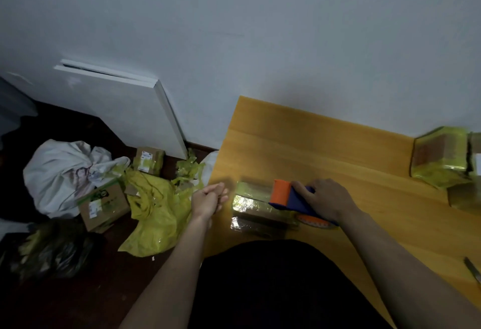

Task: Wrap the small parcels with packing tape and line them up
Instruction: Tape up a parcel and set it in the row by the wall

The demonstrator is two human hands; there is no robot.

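On the right side, a yellow table (325, 151) is standing against a pale wall (234, 29) and is filling much of the view. Two white boards (125, 99) are leaning on the wall to the left of the table, over a dark floor (78, 302). On the floor a white bag (59, 172) is lying beside a yellow bag (153, 211), with a dark bag (49, 253) nearer to the person. Two cardboard boxes are sitting among them: a bigger box (104, 205) between the white and yellow bags, and a smaller box (149, 161) close to the boards.

Near the table's front left corner a parcel (256, 206) is lying flat, and its glossy tape is shining. Two wrapped parcels (442, 157) are sitting together at the right edge of the table, well apart from the first one, and the nearer of the two is blurred.

The right hand (328, 198) is gripping the blue handle of a tape dispenser (291, 197), with fingers curled around it. The dispenser's orange roller is resting on top of the parcel. The left hand (209, 198) is hanging just beside the parcel's left end, over the table edge, with fingers loosely bent and holding nothing. A small metal tool (472, 271) is lying at the far right; I cannot tell what it is.
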